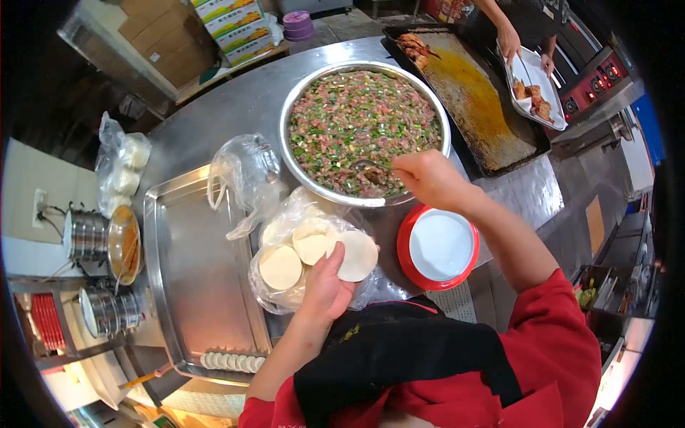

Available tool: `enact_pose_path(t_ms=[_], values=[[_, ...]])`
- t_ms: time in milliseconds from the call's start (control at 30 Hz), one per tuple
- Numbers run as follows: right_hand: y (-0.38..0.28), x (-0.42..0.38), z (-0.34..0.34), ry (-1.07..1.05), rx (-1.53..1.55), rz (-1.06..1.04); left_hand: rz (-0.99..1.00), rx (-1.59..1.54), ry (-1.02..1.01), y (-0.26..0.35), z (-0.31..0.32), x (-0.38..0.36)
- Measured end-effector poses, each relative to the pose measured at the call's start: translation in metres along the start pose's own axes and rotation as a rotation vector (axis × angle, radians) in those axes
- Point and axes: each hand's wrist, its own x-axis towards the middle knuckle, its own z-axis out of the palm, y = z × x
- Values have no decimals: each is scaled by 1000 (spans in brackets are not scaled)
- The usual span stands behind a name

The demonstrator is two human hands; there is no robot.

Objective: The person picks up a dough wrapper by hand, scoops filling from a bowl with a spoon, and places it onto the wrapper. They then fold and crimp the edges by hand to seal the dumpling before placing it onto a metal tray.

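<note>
Your left hand (325,285) pinches one round wrapper (357,255) off the stacks in the plastic bag (285,214). Your right hand (428,178) is closed on a utensil handle, its tip sunk in the filling bowl (364,128). The filling is nearly at the bowl's rim. Only one short row of finished dumplings (232,362) sits at the near edge of the steel tray (193,264); the rest of the tray is bare. Judgement: early stage, bulk of the wrapping still left. Water dish (440,246) sits just beside the bowl.
</note>
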Motion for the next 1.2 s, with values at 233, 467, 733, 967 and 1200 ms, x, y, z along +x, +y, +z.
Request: enact_pose_path(t_ms=[233, 467, 733, 967, 1200], values=[[-6, 3, 26, 23, -323, -140, -89, 12, -22, -7, 14, 36], [-11, -4, 13, -267, -218, -19, -107, -47, -7, -6, 16, 48], [5, 1, 6, -235, -56, 29, -99, -39, 21, -6, 18, 51], [22, 4, 6, -281, 689, 388, -65, -57, 34, -1, 28, 52], [-18, -25, -15, -231, 1057, 636, -68, -89, -95, 0, 15, 41]])
